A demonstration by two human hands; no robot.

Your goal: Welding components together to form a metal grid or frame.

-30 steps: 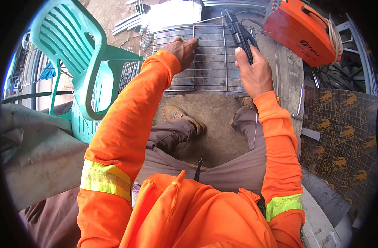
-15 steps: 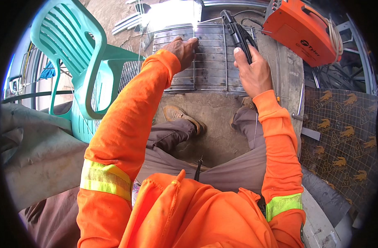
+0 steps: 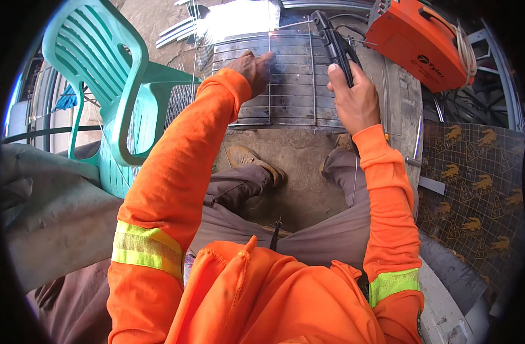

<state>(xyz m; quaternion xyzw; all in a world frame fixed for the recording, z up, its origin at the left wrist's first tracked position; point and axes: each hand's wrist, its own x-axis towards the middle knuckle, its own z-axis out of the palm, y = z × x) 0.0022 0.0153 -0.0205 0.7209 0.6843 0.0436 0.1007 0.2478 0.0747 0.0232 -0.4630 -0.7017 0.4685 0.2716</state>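
a: where's the wire grid (image 3: 315,86)?

b: top middle of the frame, lying over grey metal slats (image 3: 292,113).

a: what's the left hand (image 3: 252,73) doing there?

b: it's over the grid's left part, fingers curled beside a long wire. i can't tell if they pinch it. bluish haze (image 3: 277,60) hangs by the fingertips.

a: and the right hand (image 3: 354,98)?

b: fingers clamped around a black holder (image 3: 333,47), right of the grid. a thin rod (image 3: 294,25) reaches left from its tip.

a: anything nearby?

b: an orange machine (image 3: 417,49) upper right, a green chair (image 3: 137,109) upper left.
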